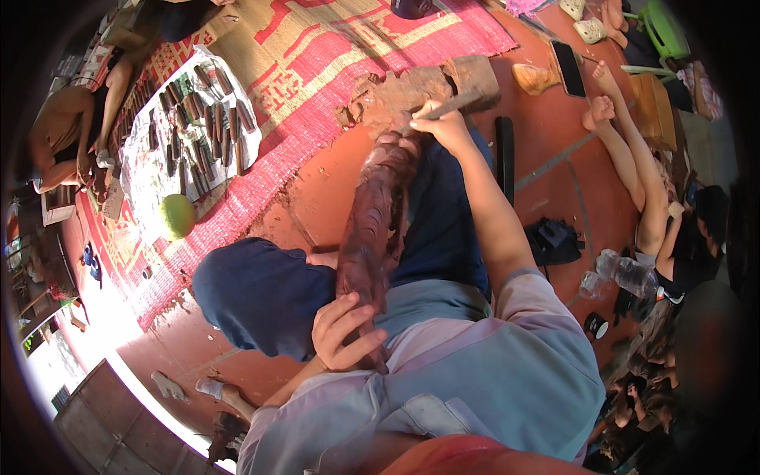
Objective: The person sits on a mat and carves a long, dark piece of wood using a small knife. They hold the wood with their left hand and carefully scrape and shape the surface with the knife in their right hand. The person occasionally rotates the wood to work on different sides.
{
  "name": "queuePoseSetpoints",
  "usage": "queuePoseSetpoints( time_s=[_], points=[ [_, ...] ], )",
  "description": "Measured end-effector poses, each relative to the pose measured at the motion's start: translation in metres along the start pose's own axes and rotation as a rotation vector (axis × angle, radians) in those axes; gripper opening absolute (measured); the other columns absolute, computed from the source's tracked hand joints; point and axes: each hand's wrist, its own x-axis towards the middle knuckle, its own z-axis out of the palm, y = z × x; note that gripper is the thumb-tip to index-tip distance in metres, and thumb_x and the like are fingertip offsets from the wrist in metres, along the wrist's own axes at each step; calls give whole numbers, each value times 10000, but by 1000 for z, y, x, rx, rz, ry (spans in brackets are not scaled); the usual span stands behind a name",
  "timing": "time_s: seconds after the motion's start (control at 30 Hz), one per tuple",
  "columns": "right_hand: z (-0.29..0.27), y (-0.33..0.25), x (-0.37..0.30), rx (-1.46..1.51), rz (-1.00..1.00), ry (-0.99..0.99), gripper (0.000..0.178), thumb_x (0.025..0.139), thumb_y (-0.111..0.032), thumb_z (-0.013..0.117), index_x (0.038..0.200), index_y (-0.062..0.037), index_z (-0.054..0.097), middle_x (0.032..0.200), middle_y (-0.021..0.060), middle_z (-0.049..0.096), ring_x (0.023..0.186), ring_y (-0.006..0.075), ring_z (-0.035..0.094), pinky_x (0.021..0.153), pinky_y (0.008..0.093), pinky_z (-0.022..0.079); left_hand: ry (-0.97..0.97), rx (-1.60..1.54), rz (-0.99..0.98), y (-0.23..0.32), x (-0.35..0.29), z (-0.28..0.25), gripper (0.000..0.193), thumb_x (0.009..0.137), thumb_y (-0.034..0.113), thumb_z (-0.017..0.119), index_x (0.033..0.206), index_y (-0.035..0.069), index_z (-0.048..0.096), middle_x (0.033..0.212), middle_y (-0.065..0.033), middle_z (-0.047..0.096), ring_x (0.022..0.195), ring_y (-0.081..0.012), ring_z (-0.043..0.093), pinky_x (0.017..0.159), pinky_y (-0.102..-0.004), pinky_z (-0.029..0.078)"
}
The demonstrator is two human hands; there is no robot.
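A long, dark reddish-brown carved piece of wood (368, 214) lies lengthwise across my lap, its near end against my shirt. Around that near end curl the fingers of my left hand (344, 332). At its far end, my right hand (445, 129) is closed on a slim, stick-like tool (453, 105); its working tip is too small to make out. Just beyond, a rough, lighter brown wood block (412, 91) rests on the floor, touching or nearly touching the carving's far end.
Left of me, many dark-handled carving tools (210, 131) lie on a white sheet (142, 170) over a red-and-yellow mat (317, 47). Nearby sits a green round fruit (177, 216). To the right are a phone (568, 69), plastic bottles (625, 273) and another person's bare legs (633, 158).
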Motion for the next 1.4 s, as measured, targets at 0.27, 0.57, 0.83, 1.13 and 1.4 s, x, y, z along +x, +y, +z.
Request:
queuePoseSetpoints(
  time_s=[0.27, 0.57, 0.83, 1.13, 1.4],
  points=[
    [-10, -12, 9, -17, 76, -157, 153, 675, -109, 769, 766, -32, 674, 752, 25, 663, 745, 98, 589, 706, 274, 453, -3, 7, 9, 0, 2, 0, 257, 741, 217, 665, 993, 165, 662, 1095, -131, 601, 1063, -325, 571, 822, -407, 496],
    [-11, -8, 5, -113, -9, -167, 152, 711, -99, 760, 798, -26, 659, 754, 25, 651, 737, 86, 575, 670, 241, 444, 34, 16, 13, 1, -2, 6, 251, 749, 240, 672, 989, 170, 663, 1092, -138, 598, 1051, -331, 580, 813, -409, 502],
    [-3, 0, -2, -117, -106, -211, 115, 698, -89, 760, 738, -29, 670, 746, 23, 646, 699, 76, 565, 650, 238, 439, 26, 4, 16, 1, -5, 6, 232, 786, 273, 654, 991, 165, 663, 1107, -140, 591, 1065, -339, 573, 818, -415, 499],
    [2, -8, -8, -103, -144, -190, 121, 741, -79, 736, 763, -22, 632, 808, 30, 645, 764, 78, 567, 699, 242, 444, 36, -1, -35, 1, -6, 1, 229, 742, 219, 679, 966, 170, 665, 1078, -131, 606, 1040, -338, 583, 809, -410, 497],
    [-18, -12, 6, 420, 9, 51, 101, 802, -43, 671, 876, -10, 612, 829, 80, 657, 822, 150, 643, 729, 263, 522, 134, 33, -14, 5, 8, 7, 103, 752, 115, 616, 846, 155, 634, 998, -132, 632, 943, -336, 625, 724, -390, 513]
  ],
)
